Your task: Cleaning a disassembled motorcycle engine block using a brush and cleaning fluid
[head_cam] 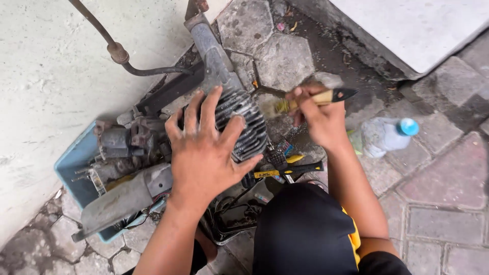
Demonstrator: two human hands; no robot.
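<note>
Head view: nearest the camera, at 6 o'clock, a knee in black shorts fills the lower middle. Just above it, the left hand lies spread wide, palm down, fingers splayed over a finned engine cylinder near the frame's centre. At 1 o'clock from that hand, the right hand is closed around a wooden-handled paintbrush, whose bristles touch the cylinder's right side. At 9 o'clock, a blue tray holds grimy metal parts. A yellow-and-black tool lies just below the cylinder. At 3 o'clock, a clear plastic bottle with a blue cap rests on the paving stones, apart from both hands.
</note>
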